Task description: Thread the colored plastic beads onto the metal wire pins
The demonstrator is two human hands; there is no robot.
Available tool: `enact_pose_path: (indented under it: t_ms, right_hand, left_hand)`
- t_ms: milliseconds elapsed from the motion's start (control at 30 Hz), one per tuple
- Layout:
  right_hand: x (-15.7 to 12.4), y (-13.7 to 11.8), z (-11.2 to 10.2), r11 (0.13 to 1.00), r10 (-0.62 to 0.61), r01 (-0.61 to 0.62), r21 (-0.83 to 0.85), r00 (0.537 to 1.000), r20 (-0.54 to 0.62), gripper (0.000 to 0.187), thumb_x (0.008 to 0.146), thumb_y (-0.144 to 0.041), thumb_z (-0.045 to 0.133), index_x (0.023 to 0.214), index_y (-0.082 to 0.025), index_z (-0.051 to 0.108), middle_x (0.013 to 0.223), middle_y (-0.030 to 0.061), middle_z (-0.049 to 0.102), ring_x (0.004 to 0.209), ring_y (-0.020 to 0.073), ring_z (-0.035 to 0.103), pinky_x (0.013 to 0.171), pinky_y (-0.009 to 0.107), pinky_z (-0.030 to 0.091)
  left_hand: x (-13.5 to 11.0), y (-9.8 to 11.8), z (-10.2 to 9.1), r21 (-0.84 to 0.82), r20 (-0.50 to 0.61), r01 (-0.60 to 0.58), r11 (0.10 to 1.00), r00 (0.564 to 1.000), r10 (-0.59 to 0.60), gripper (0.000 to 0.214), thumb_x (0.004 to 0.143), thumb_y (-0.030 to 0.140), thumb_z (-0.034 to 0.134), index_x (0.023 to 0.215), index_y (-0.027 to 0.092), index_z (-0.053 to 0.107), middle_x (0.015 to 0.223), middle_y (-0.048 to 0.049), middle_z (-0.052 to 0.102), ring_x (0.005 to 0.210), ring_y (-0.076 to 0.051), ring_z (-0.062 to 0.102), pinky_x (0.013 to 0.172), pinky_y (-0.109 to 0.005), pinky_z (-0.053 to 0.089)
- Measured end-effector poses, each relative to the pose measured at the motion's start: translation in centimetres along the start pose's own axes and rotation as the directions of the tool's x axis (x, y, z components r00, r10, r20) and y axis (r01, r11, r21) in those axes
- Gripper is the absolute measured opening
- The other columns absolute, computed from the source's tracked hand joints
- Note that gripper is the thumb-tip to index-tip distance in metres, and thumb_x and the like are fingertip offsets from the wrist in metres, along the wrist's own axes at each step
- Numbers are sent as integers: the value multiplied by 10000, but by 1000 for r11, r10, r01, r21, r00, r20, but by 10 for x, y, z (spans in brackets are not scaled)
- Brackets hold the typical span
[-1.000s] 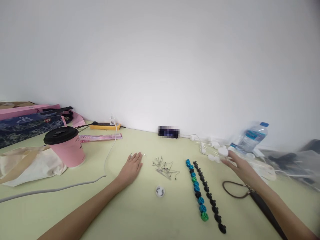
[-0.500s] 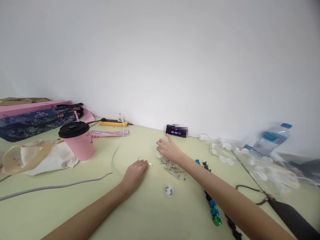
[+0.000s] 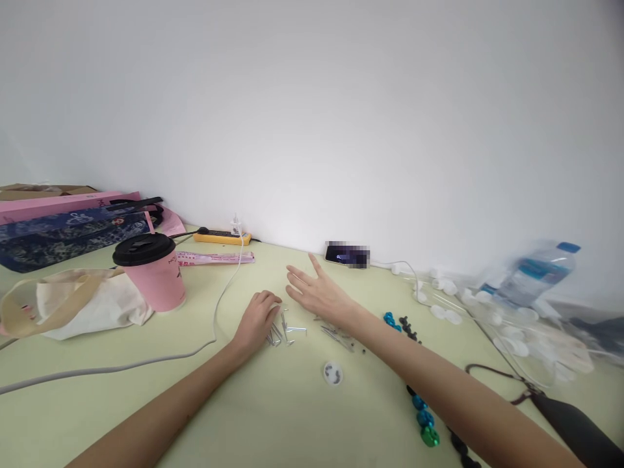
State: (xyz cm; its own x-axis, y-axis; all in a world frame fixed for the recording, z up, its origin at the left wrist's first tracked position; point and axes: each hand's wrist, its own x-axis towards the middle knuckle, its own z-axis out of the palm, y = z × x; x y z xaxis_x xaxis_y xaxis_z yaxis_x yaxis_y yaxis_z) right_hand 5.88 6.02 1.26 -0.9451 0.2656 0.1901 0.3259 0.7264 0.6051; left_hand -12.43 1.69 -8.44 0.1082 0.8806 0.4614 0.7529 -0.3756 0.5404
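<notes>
Just left of the table's middle, my left hand (image 3: 256, 322) rests low with loosely bent fingers and nothing visible in its grasp. Its thumb side borders a scatter of thin silver L-shaped keys (image 3: 287, 335), some partly covered by the hand. My right hand (image 3: 319, 296) is held over the table, fingers spread and holding nothing I can see. Beneath its wrist lies a pile of small metal screws and pins (image 3: 338, 337), partly hidden by the forearm. Nearer me is a small round white cap (image 3: 333, 373) with dark bits in it.
Left are a pink lidded cup (image 3: 156, 279), a cloth bag (image 3: 92, 305) and a grey cable (image 3: 146, 361). A phone (image 3: 346, 255) leans at the wall. Right are blue and green metallic knobs (image 3: 424, 419), a tilted water bottle (image 3: 539, 276) and white-capped clear tubes (image 3: 446, 315).
My left hand has shifted slightly left, uncovering the L-shaped keys. My right hand has moved left and spread its fingers. The white round piece under it is now hidden.
</notes>
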Motion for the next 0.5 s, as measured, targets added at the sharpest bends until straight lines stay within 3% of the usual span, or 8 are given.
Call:
enact_pose_path:
  t_ms: [100, 167, 267, 500]
  right_hand:
    - [-7, -19, -12, 983, 140, -147, 112, 988, 62, 174, 842, -36, 446, 922, -147, 554, 968, 92, 561, 961, 228, 503, 774, 376, 437]
    - [-10, -32, -13, 972, 181, -193, 135, 979, 97, 137, 783, -13, 506, 835, -132, 551, 862, 82, 543, 818, 213, 514, 670, 334, 434]
    - [-12, -39, -10, 969, 173, -190, 160, 978, 117, 146, 734, 6, 550, 792, -128, 544, 831, 73, 520, 788, 209, 494, 634, 310, 419]
    - [0, 12, -2, 951, 146, -174, 255, 981, 125, 289, 749, 49, 511, 964, -144, 522, 992, 79, 492, 890, 185, 465, 636, 249, 409]
  left_hand:
    - [2, -1, 1, 0, 43, 1, 1000, 999, -1, 208, 898, 212, 373, 926, 205, 578, 951, -46, 572, 927, -218, 499, 805, -373, 438]
    - [1, 2, 2, 8, 73, -36, 999, 997, 35, 228, 908, 208, 352, 921, 203, 580, 944, -45, 574, 923, -213, 492, 808, -369, 433]
    - [-2, 8, 4, 31, 104, -102, 994, 990, 98, 244, 913, 202, 341, 918, 204, 585, 948, -52, 574, 930, -217, 487, 806, -372, 430]
    - [-3, 6, 4, 31, 123, -101, 994, 988, 96, 211, 901, 200, 377, 963, 205, 578, 992, -53, 572, 992, -226, 480, 831, -367, 429]
